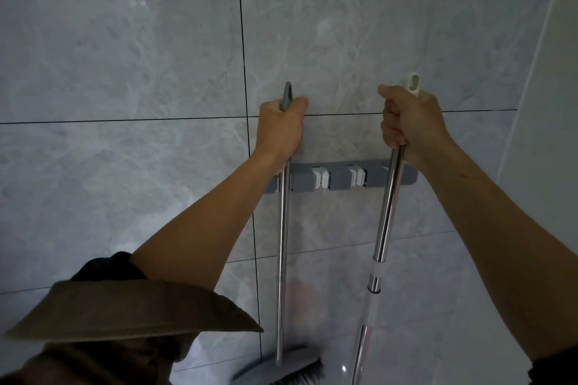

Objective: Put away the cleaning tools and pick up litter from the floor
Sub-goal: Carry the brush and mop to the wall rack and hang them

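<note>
My left hand (280,128) grips the grey top end of a broom with a steel handle (282,259). Its grey head and dark bristles (281,369) hang near the bottom edge. The broom's handle lies at the leftmost clip of a grey wall rack (341,180). My right hand (406,117) grips a second steel pole (387,209) just below its white loop cap. That pole has a white collar lower down and crosses the rack's right end, slightly tilted. Its lower end is out of view.
The rack is fixed on a grey marble-tiled wall (140,72) with two free white clips (320,178) in its middle. A white wall corner (544,103) runs down the right side. My brown collar (125,309) fills the lower left.
</note>
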